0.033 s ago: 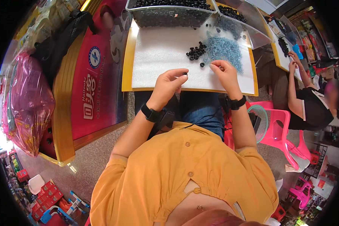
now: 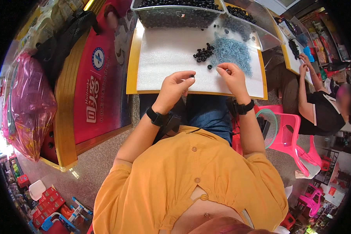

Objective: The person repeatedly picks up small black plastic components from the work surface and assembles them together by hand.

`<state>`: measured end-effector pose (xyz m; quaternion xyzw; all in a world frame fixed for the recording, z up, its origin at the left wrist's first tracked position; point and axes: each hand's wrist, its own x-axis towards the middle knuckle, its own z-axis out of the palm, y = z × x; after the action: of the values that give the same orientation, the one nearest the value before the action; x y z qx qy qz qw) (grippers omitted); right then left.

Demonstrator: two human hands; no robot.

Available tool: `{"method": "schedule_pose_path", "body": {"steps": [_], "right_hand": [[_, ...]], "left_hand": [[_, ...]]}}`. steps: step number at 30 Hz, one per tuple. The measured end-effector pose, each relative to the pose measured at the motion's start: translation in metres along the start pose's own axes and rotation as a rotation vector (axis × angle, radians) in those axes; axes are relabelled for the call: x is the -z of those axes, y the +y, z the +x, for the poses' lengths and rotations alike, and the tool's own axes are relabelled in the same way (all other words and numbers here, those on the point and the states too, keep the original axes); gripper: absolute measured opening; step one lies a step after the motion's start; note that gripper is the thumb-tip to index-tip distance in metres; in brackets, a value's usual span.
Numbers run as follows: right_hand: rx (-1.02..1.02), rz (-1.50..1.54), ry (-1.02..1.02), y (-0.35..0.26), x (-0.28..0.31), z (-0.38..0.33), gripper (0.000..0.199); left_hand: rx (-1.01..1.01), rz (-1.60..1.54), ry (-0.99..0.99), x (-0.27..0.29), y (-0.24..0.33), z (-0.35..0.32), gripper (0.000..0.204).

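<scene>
Over the near part of the white foam sheet (image 2: 163,52), my left hand (image 2: 173,87) pinches a small black ring-like piece (image 2: 192,76) between thumb and forefinger. To its right, my right hand (image 2: 234,80) is closed in a pinch too; what its fingertips hold is too small to make out. Just beyond the right fingertips lies one loose black piece (image 2: 210,67). A small heap of similar black pieces (image 2: 203,53) sits farther back. Next to that heap spreads a pile of tiny clear-blue bits (image 2: 232,52), close beyond my right hand.
Clear plastic bins (image 2: 179,19) of black pieces stand along the table's far edge. On the left is a pink-red display counter (image 2: 80,117) with a bulging pink bag (image 2: 29,105). A pink plastic chair (image 2: 286,130) is at right, near another person (image 2: 319,101) working at a table.
</scene>
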<state>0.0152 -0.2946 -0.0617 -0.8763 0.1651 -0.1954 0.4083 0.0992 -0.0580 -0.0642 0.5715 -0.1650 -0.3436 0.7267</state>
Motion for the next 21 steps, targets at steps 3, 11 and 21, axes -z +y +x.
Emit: {"method": "schedule_pose_path", "body": {"steps": [3, 11, 21], "right_hand": [[-0.003, -0.009, -0.046, -0.013, -0.011, -0.007, 0.017], [0.127, 0.029, -0.001, -0.039, -0.023, -0.014, 0.012], [0.193, 0.272, -0.101, -0.070, -0.030, -0.028, 0.009]], "left_hand": [[-0.005, 0.015, 0.004, 0.001, 0.000, -0.001, 0.029], [-0.079, 0.096, 0.022, 0.001, -0.006, 0.002, 0.028], [-0.443, 0.422, 0.069, -0.004, -0.003, -0.001, 0.023]]}}
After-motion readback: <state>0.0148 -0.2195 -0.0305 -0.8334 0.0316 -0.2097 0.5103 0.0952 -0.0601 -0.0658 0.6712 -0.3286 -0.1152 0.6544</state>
